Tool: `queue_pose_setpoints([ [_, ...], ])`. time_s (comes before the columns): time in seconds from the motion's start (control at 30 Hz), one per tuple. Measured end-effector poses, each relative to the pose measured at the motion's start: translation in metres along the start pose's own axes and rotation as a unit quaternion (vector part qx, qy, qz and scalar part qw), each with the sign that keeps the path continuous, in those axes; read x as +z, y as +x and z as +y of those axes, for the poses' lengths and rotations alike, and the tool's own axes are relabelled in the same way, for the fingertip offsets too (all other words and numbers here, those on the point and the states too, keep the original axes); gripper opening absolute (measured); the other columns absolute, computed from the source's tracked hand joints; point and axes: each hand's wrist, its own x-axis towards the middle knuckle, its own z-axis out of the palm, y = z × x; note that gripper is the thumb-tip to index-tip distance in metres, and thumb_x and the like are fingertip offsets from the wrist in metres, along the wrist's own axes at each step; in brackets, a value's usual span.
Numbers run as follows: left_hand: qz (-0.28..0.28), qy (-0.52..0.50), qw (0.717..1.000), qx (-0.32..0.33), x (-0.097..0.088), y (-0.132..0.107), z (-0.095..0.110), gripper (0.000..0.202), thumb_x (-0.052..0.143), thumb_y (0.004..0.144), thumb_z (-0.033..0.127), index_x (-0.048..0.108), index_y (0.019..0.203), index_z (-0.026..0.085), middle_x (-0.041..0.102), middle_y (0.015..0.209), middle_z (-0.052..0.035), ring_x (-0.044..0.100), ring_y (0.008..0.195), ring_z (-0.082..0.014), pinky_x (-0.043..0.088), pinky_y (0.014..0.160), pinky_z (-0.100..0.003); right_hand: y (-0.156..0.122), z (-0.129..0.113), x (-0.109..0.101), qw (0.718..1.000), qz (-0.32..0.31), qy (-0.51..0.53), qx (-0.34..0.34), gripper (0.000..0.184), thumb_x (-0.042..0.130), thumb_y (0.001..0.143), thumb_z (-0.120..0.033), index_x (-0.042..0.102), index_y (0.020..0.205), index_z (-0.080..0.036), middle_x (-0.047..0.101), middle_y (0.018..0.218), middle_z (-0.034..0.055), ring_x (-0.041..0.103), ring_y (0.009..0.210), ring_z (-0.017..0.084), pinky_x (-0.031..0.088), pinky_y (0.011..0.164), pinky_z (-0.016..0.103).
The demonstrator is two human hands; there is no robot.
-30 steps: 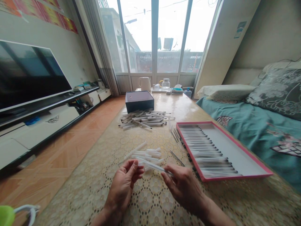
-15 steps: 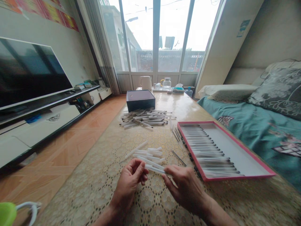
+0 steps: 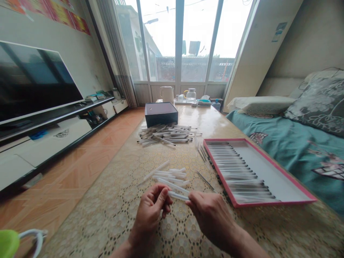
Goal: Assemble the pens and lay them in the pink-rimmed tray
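Observation:
Between my two hands is a white pen barrel (image 3: 178,195), held over the near part of the table. My left hand (image 3: 153,206) pinches one end between thumb and fingers. The other end sits in the closed fingers of my right hand (image 3: 209,209). Just beyond lie several loose white pen barrels (image 3: 169,174) in a small heap. A thin dark refill (image 3: 205,180) rests to their right. Farther right, a pink-rimmed tray (image 3: 279,165) holds a row of pens (image 3: 236,168) with dark tips, lined up side by side.
A pile of pens (image 3: 166,135) lies in front of a dark box (image 3: 161,114). Thin refills and small black caps (image 3: 219,179) line the tray's left edge. A pitcher (image 3: 167,94), a glass pot (image 3: 191,94) and a tissue pack (image 3: 204,101) stand at the far end.
My left hand has shifted slightly right and down, and less of the barrel shows between the hands. The loose barrels, pile and tray lie as before.

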Motion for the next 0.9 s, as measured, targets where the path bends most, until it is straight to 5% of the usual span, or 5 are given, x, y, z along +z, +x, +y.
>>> queue_pose_setpoints([
  [0.17,0.002,0.040,0.999,0.030,0.004,-0.006,0.005,0.022,0.066,0.072,0.037,0.058,0.075,0.016,0.057,0.052,0.0024,0.047,0.042,-0.0068,0.031,0.038,-0.016,0.000,0.003,-0.003,0.984,-0.054,0.160,0.055,0.033,0.037,0.092,-0.034,0.055,0.069,-0.019,0.056,0.059,-0.0017,0.051,0.056,0.011,0.028,0.054,0.023],
  [0.4,-0.035,0.067,0.997,0.035,0.003,-0.002,0.003,0.024,0.063,0.073,0.039,0.059,0.075,0.015,0.057,0.053,0.0013,0.047,0.042,-0.0074,0.034,0.038,-0.017,0.006,0.011,0.000,0.928,-0.110,0.342,0.099,0.037,0.040,0.089,-0.037,0.061,0.066,-0.016,0.046,0.054,-0.0038,0.041,0.052,0.009,0.031,0.050,0.020],
  [0.6,-0.021,0.054,0.997,0.043,0.000,0.008,-0.001,0.044,0.058,0.076,0.044,0.052,0.109,0.016,0.058,0.057,0.0030,0.046,0.040,-0.0068,0.034,0.036,-0.016,0.007,0.024,-0.033,0.962,-0.013,0.253,0.099,0.033,0.037,0.091,-0.037,0.059,0.076,-0.017,0.052,0.061,-0.0016,0.047,0.057,0.011,0.036,0.055,0.022],
  [0.77,0.018,0.038,0.998,0.052,-0.002,0.009,-0.004,0.035,0.057,0.077,0.044,0.053,0.098,0.015,0.057,0.055,0.0035,0.045,0.039,-0.0061,0.033,0.035,-0.015,-0.002,0.060,-0.089,0.968,0.028,0.205,0.143,0.027,0.037,0.090,-0.036,0.055,0.100,-0.018,0.060,0.068,0.0012,0.057,0.062,0.014,0.043,0.058,0.023],
  [0.9,0.074,0.032,0.994,0.078,-0.001,0.008,0.000,0.034,0.058,0.076,0.044,0.053,0.094,0.016,0.058,0.054,0.0035,0.046,0.040,-0.0072,0.033,0.034,-0.016,0.000,0.119,-0.096,0.981,0.061,-0.019,0.184,0.025,0.044,0.086,-0.030,0.057,0.105,-0.020,0.069,0.087,0.0061,0.063,0.080,0.020,0.043,0.069,0.028],
])
